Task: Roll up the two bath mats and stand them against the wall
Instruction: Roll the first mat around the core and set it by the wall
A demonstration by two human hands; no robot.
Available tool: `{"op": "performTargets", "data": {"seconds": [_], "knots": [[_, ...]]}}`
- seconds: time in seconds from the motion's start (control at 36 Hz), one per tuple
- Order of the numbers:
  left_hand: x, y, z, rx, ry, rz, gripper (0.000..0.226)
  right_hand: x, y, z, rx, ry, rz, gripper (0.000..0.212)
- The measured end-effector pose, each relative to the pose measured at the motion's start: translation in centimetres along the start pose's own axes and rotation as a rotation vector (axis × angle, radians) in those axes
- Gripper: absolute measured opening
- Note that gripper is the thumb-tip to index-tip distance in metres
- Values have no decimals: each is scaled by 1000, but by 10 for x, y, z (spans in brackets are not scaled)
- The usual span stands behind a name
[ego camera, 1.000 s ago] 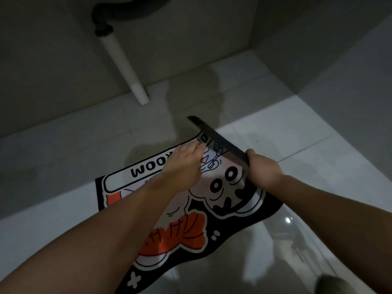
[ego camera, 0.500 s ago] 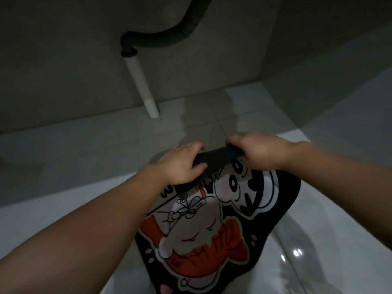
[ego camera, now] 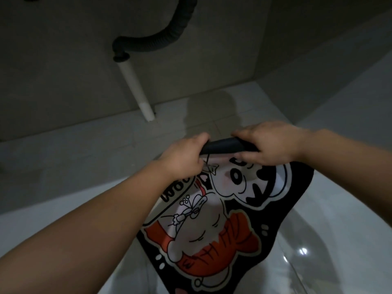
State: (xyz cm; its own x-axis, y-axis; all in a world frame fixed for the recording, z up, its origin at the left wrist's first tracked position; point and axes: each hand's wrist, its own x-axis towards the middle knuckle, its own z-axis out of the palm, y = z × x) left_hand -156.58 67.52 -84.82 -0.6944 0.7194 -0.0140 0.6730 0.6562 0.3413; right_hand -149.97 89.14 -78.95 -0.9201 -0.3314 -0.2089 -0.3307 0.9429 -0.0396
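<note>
Dim tiled floor (ego camera: 63,166) below a drainpipe (ego camera: 135,88): left hand (ego camera: 184,158) and right hand (ego camera: 269,145) both grip the rolled far edge of a cartoon-print mat (ego camera: 222,219) spread out toward the near side.

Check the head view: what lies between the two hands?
A short stretch of the bath mat's rolled black edge bridges the left hand and right hand; nothing else shows there.
</note>
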Motion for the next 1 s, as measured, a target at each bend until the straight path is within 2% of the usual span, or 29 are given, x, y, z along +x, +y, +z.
{"op": "performTargets", "data": {"seconds": [0.17, 0.28, 0.36, 0.42, 0.53, 0.61, 0.72, 0.81, 0.86, 0.94, 1.0], "knots": [[-15, 8, -16, -15, -147, 9, 37, -2, 4, -7, -72, 38, -50, 47], [-16, 8, -40, 62, -174, -75, 28, 4, 0, -8, -128, 41, -49, 21], [-17, 1, -58, 98, -193, -147, 31, 10, -1, -9, -71, 36, -16, 15], [-18, -3, -67, 121, -181, -163, 34, 14, -2, -11, 10, 21, 1, 18], [-22, -11, -86, 126, -180, -156, 44, 18, 3, -20, -79, 152, -43, 34], [-27, -23, -103, 138, -98, -128, 29, 17, 10, -29, -145, 244, -54, 44], [-34, -32, -106, 199, -34, -55, 21, 18, 12, -32, -204, 242, -54, 50], [-43, -38, -96, 134, 33, 19, 23, 16, 14, -30, -240, 261, -85, 49], [-47, -41, -91, 134, 39, 42, 24, 11, 9, -27, -264, 287, -136, 46], [-50, -45, -87, 202, 36, 76, 22, 2, -3, -21, -246, 274, -184, 58], [-53, -46, -85, 208, 33, 96, 21, 0, -6, -19, -225, 249, -192, 58]]}}
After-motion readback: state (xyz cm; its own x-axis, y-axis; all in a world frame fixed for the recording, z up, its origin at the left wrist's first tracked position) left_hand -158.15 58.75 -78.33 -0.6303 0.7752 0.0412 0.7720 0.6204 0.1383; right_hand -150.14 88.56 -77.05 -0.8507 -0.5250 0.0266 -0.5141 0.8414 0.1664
